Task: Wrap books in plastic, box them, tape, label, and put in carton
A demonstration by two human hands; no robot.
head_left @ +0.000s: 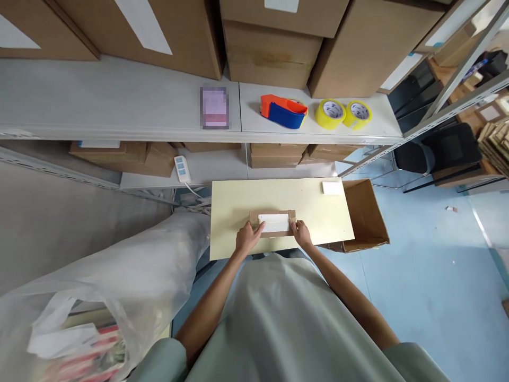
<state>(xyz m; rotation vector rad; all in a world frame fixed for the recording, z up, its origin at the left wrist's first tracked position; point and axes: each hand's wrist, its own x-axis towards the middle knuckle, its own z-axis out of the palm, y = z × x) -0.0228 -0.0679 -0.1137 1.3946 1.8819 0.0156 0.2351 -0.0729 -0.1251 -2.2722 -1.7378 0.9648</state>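
Observation:
A small flat cardboard box (274, 233) with a white label (275, 223) on top lies on the pale yellow tabletop (238, 193). At its left end, my left hand (248, 237) grips it, the thumb reaching onto the label's lower left corner. My right hand (301, 233) holds the opposite end, its fingers bent around the edge near the corner. Parts of both hands' fingers are hidden behind the box. Near the table's far right corner lies a small white block or pad (331, 188).
A shelf (159, 101) beyond the table bears large cartons (274, 58), an orange and blue tape dispenser (284, 111) and yellow tape rolls (330, 114). An open carton (363, 212) stands at the table's right. Large plastic bags (131, 265) crowd the left. A power strip (182, 168) hangs near the lower shelf.

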